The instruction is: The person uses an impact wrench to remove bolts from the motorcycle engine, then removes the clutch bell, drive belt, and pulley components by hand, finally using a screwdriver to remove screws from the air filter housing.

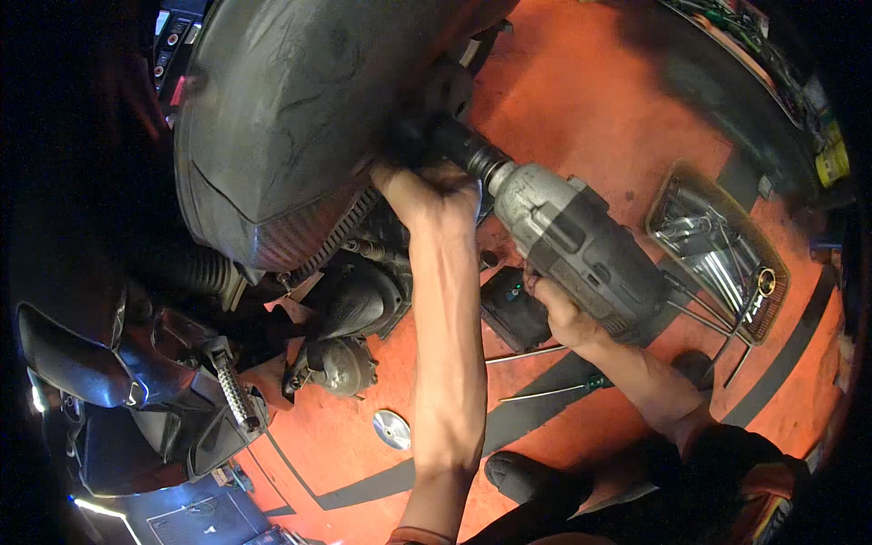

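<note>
Power wrench (586,245), grey with black sections, lies tilted across the middle of our view, its nose toward the upper left and its rear end toward the lower right. We have our right hand (565,309) wrapped around it from below, between its body and the black box (514,307) with a small green light. A dark socket (457,143) on the nose points in under the machine; its far end is lost in shadow, so we cannot tell what it touches. Our left hand (436,195) is just beside that socket, wrist bent, its fingers partly hidden in the dark, and we cannot tell whether they grasp anything. Above it spreads a big dark grey panel (282,109), and below the panel we make out a rounded metal part (341,366) and, farther left, a studded metal bar (234,389). On the red floor (563,100) under our arms we see a shiny disc (392,430) left of our left forearm and a long screwdriver (545,392) with a green handle right of it. A shoe (522,476) stands near the screwdriver. To the right of the wrench, a tray (661,195) holds metal tools, and a yellow container (831,165) shows at the far right edge.
</note>
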### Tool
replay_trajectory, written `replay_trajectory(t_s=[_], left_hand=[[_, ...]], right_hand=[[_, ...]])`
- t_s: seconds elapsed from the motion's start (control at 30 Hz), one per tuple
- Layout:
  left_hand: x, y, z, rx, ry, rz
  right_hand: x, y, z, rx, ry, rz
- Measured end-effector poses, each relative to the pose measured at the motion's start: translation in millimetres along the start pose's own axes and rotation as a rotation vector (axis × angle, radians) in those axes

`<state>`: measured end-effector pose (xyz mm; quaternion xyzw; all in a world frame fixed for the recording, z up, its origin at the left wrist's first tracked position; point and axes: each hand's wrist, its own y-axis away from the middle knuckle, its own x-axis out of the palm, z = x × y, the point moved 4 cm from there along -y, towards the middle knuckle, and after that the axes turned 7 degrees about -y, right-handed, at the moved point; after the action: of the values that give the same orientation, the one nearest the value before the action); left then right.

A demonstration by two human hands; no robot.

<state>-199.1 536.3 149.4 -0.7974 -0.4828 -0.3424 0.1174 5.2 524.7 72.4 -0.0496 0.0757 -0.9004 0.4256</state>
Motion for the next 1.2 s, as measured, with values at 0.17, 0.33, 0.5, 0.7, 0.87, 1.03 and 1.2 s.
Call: replay_trajectory(t_s=[0.17,0.33,0.5,0.7,0.87,1.03,1.2], left_hand=[[-9,6,2,-0.033,0.137,-0.095],[-2,5,-5,0.041,-0.085,-0.117],[10,11,-6,0.089,-0.001,0.076],[7,35,24,-0.236,-0.004,-0.055],[12,58,26,-0.349,-0.07,-0.01],[-15,134,-7,-0.204,-0.305,0.019],[-118,195,-99,-0.094,-0.912,-0.377]], right_hand=[[10,2,-3,0.102,-0.102,0.007],[-3,7,10,-0.496,0.791,-0.012],[-16,9,-4,-0.382,0.693,0.074],[-24,-3,-8,-0.19,0.237,-0.028],[-29,15,13,-0.142,0.175,-0.007],[-18,66,40,0.047,-0.162,0.249],[35,101,56,0.104,-0.407,0.584]])
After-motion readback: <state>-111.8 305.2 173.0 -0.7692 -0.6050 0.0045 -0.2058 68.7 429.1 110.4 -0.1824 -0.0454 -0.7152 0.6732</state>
